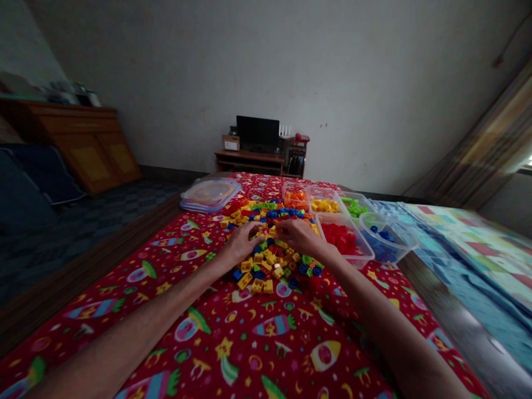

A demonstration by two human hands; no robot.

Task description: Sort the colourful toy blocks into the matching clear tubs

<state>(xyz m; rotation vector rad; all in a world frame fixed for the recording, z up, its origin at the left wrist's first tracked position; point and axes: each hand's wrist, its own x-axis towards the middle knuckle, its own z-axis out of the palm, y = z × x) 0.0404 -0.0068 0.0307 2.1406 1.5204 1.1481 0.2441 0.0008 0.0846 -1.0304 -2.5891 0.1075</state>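
Note:
A spread pile of toy building blocks [272,260], mostly yellow with blue, green, orange and red ones, lies on the table. My left hand [243,244] is over the pile's left part, its fingers curled toward the thumb at a yellow block. Facing it, my right hand [300,237] has bent fingers pressed down toward the blocks. What either hand's fingertips hold is too small and dark to make out. A short gap over the pile separates the two hands. Close to my right hand stands a clear box of red blocks [339,238].
Clear containers hold orange blocks [296,196], yellow blocks [325,205], green blocks [354,208] and blue blocks [384,244]. Stacked clear lids [210,194] lie at the far left. A red patterned cloth [249,343] covers the table; a bed [469,249] is at right.

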